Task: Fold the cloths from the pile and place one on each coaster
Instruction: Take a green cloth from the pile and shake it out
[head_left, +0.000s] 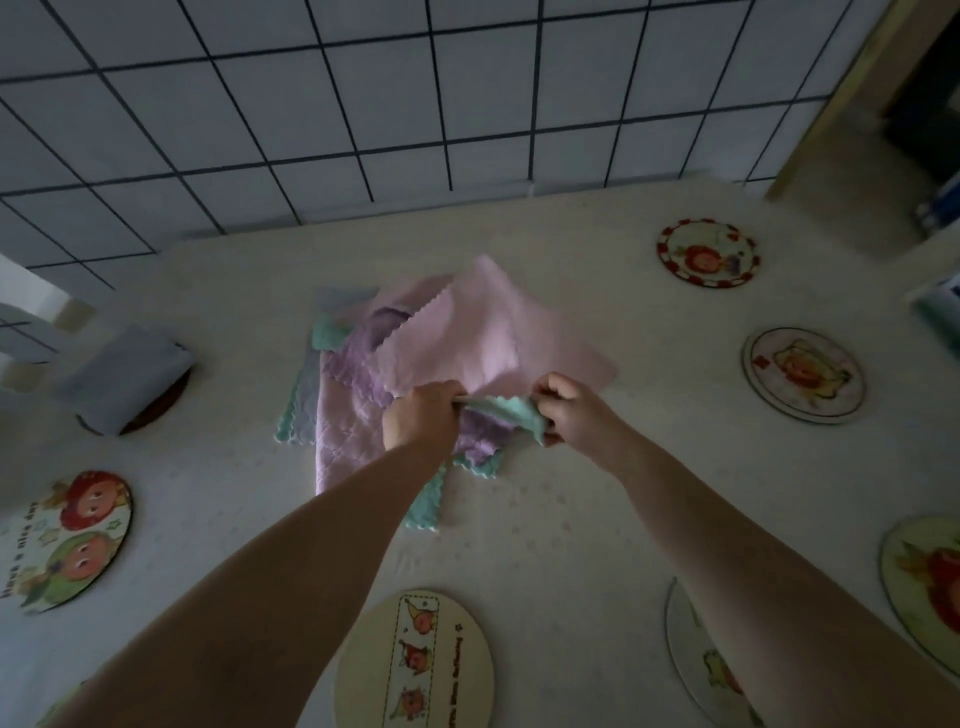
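A pile of cloths (363, 374) in pink, purple and teal lies in the middle of the table. A pink cloth (483, 332) is draped over its top. My left hand (423, 418) and my right hand (571, 408) both pinch the edge of a teal cloth (506, 410) at the near side of the pile, stretching it between them. A folded grey-blue cloth (124, 374) lies on a dark coaster (156, 410) at the left. Round picture coasters ring the pile: far right (707, 258), right (805, 375), near right (919, 582), near middle (415, 662), left (72, 540).
A white tiled wall (363, 104) stands behind the table. Another round coaster (696, 660) lies partly under my right forearm. A pale object (940, 317) sits at the right edge. The cream tabletop (545, 530) shows between the pile and the coasters.
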